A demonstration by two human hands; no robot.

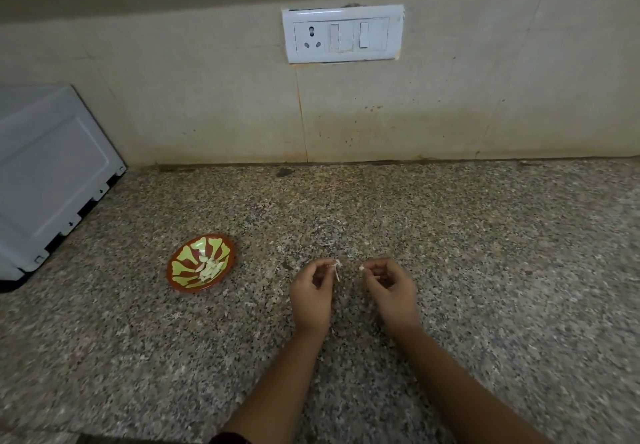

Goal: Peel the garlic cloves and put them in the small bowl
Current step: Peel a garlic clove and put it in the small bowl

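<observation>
holding peeled cloves [209,268], small bowl [172,275]; left hand [311,296] pinching clove [336,273], right hand [391,291] pinching prob. skin scrap [362,268]

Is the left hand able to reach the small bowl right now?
Probably yes: the small bowl sits left of the left hand, with only bare counter between them, though that hand is pinching a garlic clove.

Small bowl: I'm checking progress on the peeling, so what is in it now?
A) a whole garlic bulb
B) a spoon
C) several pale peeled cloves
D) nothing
C: pale peeled cloves lie heaped in the small bowl, while the left hand pinches a garlic clove and the right hand a scrap of skin.
</observation>
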